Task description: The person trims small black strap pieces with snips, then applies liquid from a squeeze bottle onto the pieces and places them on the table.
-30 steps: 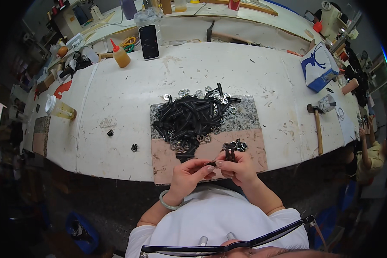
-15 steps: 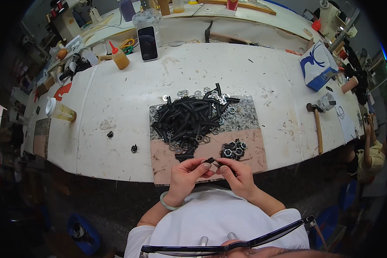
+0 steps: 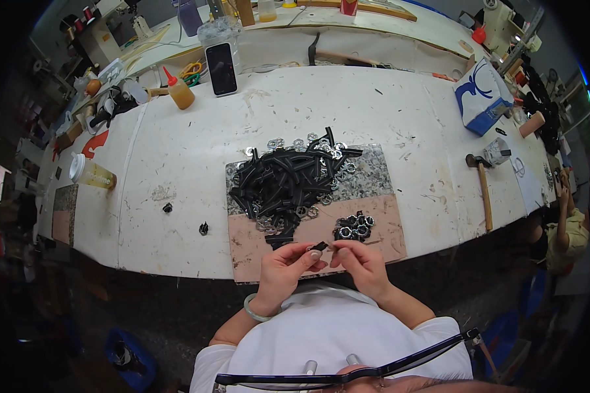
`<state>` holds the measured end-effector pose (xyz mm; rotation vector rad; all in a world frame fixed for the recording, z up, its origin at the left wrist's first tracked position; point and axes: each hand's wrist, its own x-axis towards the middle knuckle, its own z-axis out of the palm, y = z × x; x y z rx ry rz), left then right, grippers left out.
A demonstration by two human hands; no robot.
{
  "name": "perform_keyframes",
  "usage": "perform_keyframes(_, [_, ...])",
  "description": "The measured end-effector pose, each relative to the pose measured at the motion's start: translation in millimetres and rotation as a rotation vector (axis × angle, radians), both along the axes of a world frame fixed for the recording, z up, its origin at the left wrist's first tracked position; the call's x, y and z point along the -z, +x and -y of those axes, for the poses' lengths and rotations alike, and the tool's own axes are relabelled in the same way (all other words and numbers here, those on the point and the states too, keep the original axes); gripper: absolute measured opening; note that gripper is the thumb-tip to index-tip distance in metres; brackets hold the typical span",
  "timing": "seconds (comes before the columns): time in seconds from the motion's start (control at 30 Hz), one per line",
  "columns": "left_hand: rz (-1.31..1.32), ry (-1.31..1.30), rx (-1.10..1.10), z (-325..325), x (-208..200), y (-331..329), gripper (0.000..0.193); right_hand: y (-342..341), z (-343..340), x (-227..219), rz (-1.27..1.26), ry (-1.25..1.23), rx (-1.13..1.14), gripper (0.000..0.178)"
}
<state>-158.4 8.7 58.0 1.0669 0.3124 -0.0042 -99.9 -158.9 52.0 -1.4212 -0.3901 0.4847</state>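
Pinched 1 black piece in left hand; couldn't tell grip of right hand; perhaps risked, through a slack pinch, dropping the piece off near edge of table

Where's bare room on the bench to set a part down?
Barest: right of the slab, over to the hammer. Also between the phone and the black strips, though stained. Crowded: the slab beneath the black strips, and the pink board around the ring cluster, left hand and right hand.
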Motion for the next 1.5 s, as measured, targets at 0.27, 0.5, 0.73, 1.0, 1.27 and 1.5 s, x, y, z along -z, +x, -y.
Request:
perform_keyframes(0.27, [-0.03,0.043,0.128,2,-3,-3,0.021,12,2,-8,0.123,-0.15,-0.052,0.015])
perform_keyframes(0.5, [-0.021,0.138,0.135,3,-3,-4,0.02,6,3,-4,-0.413,0.187,0.021,0.013])
perform_keyframes(0.73, [-0.004,0.121,0.088,2,-6,-5,0.019,13,6,-9,-0.649,0.25,-0.105,0.014])
perform_keyframes(1.0, [0.029,0.175,0.071,3,-7,-5,0.015,11,3,-7,-0.709,0.242,-0.147,0.015])
perform_keyframes(1.27, [0.084,0.384,-0.009,4,-1,-6,0.012,4,-1,-5,-0.35,0.062,-0.078,0.017])
perform_keyframes(1.5, [0.164,0.471,0.037,2,-7,-7,0.014,3,-2,-4,-0.306,0.053,-0.078,0.015])
